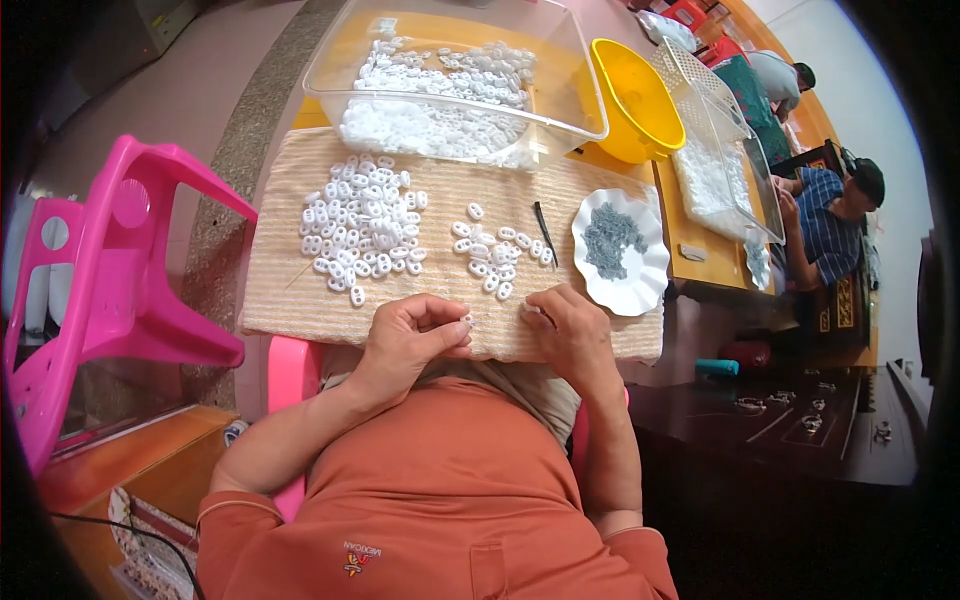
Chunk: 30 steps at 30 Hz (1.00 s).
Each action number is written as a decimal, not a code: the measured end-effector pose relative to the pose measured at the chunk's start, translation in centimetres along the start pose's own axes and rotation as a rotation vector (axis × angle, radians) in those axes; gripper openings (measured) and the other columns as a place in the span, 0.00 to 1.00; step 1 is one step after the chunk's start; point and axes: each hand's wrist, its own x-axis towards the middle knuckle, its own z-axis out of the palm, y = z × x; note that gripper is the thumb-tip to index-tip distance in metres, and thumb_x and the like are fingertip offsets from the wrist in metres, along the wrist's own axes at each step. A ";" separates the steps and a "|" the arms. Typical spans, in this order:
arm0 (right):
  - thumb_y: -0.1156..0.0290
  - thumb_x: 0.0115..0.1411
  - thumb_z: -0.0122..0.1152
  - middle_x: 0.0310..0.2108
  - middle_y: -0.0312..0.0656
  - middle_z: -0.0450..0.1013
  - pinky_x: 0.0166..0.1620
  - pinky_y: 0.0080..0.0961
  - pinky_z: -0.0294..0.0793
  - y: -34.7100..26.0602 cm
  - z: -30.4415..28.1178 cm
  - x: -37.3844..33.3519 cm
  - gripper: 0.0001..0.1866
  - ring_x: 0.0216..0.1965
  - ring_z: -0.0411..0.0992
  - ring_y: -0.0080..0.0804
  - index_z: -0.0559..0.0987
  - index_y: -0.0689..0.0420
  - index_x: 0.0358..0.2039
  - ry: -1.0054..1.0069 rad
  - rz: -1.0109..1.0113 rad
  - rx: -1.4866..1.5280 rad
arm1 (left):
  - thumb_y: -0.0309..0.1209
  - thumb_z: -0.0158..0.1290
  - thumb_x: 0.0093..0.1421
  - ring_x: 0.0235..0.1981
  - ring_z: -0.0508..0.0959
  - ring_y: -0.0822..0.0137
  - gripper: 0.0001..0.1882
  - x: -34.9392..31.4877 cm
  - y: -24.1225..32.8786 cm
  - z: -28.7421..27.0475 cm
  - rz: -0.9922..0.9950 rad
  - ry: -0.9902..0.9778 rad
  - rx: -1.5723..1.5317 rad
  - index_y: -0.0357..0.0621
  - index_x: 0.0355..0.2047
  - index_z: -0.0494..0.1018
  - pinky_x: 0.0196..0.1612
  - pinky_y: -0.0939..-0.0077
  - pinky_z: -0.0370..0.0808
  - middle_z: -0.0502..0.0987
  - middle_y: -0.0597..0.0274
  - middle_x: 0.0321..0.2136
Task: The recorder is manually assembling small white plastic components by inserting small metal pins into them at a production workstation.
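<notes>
My left hand [412, 338] is near the front edge of a striped towel, thumb and forefinger pinched on a small white plastic piece [467, 319]. To its right, my right hand [572, 325] has its fingers curled together; a whitish bit shows at the tips, too small to name. Just beyond the hands lies a small group of white oval two-hole plastic pieces [492, 262]. A larger pile of the same pieces [365, 215] is at the left. Beside the small group rests a thin black tool [544, 232]. A white scalloped plate [650, 290] with tiny grey pieces [612, 242] stands at the right.
A clear plastic bin [570, 125] of white pieces stands at the back, with a yellow basin [640, 100] beside it. Farther right is a white mesh basket [700, 80]. A pink stool [150, 270] is at the left. Other people [835, 220] sit at the right.
</notes>
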 end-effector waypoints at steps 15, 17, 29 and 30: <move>0.79 0.55 0.62 0.30 0.37 0.73 0.34 0.19 0.70 1.3 -0.8 -0.1 0.12 0.29 0.71 0.24 0.76 0.62 0.41 -0.172 0.140 0.405 | 0.21 0.56 0.57 0.30 0.78 0.73 0.07 0.0 0.2 0.0 -0.017 -0.006 -0.001 0.36 0.38 0.74 0.35 0.80 0.80 0.78 0.61 0.29; 0.80 0.56 0.62 0.30 0.34 0.73 0.34 0.16 0.69 1.7 -0.3 -0.4 0.13 0.29 0.70 0.18 0.75 0.63 0.42 -0.196 0.231 0.566 | 0.21 0.56 0.57 0.30 0.78 0.73 0.07 0.0 0.2 0.0 -0.021 0.001 -0.002 0.36 0.38 0.74 0.35 0.80 0.80 0.78 0.60 0.29; 0.82 0.54 0.63 0.33 0.39 0.74 0.37 0.21 0.77 1.8 1.7 0.4 0.17 0.32 0.74 0.23 0.75 0.66 0.45 -0.234 0.381 1.083 | 0.21 0.56 0.57 0.29 0.79 0.71 0.08 0.9 0.9 0.7 -0.107 0.015 0.037 0.34 0.37 0.73 0.34 0.78 0.80 0.77 0.59 0.30; 0.82 0.53 0.64 0.33 0.39 0.75 0.37 0.21 0.77 1.7 1.6 0.5 0.17 0.33 0.74 0.23 0.75 0.66 0.45 -0.243 0.369 1.068 | 0.21 0.56 0.57 0.29 0.79 0.71 0.08 1.0 1.0 0.7 -0.118 0.008 0.041 0.34 0.37 0.73 0.34 0.78 0.80 0.78 0.58 0.30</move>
